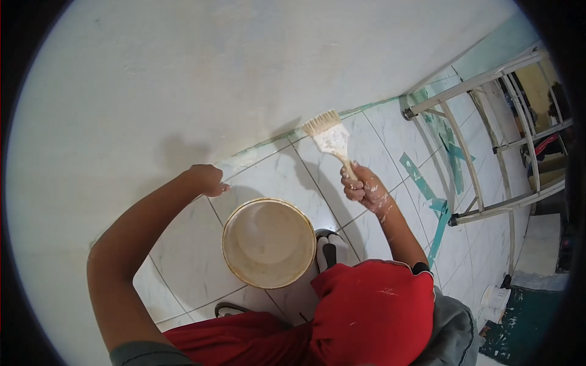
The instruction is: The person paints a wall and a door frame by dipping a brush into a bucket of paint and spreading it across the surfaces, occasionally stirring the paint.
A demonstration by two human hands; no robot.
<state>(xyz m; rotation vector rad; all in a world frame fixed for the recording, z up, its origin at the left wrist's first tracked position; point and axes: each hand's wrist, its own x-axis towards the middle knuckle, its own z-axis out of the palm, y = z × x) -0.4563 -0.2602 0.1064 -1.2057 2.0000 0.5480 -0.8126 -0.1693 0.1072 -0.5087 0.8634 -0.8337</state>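
My right hand (364,186) is wrapped round the handle of a wide paintbrush (332,139), whose bristles point up toward the foot of the wall. White paint coats the brush's body and speckles my fingers and wrist. My left hand (207,179) is bent at the wrist beside the wall, its fingers curled in, and nothing shows in it. Below it, between my feet, stands a round bucket (268,215) with a stained rim and a pale whitish inside. Neither hand touches the bucket.
A pale wall (152,79) meets the white tiled floor (189,244) along a green-edged line. To the right are a metal ladder-like frame (461,146), strips of teal tape (439,226) on the tiles and a small white container (494,302). My sandalled feet flank the bucket.
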